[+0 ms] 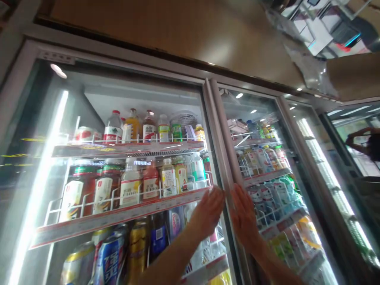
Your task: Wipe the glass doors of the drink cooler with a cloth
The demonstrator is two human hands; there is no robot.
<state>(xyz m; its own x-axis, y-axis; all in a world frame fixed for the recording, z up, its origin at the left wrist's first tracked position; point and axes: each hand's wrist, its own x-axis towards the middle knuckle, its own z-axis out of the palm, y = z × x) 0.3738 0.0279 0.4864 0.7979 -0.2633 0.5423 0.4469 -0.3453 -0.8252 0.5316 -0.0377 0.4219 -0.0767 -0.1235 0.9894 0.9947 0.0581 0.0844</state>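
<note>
Both of my hands are raised against a glass-door drinks fridge, where two door frames meet. My left hand (208,211) touches the left door frame (212,130) with its fingertips, fingers fairly straight and slightly blurred. Just across the gap, my right hand (244,217) lies along the right door frame (227,130), fingers stretched upward. Neither hand shows an object in it. Through the left glass I see shelves of bottles, among them a red drink bottle (151,180) and a tea bottle (168,178). Cans stand lower, including a blue can (108,257) and a gold can (138,249).
Above the doors runs a brown panel (148,31). Further right stands another glass door (320,166) with a bright light strip. A person (366,142) with a raised arm appears at the right edge. Clear plastic wrap (311,71) and a cardboard piece (353,77) are at upper right.
</note>
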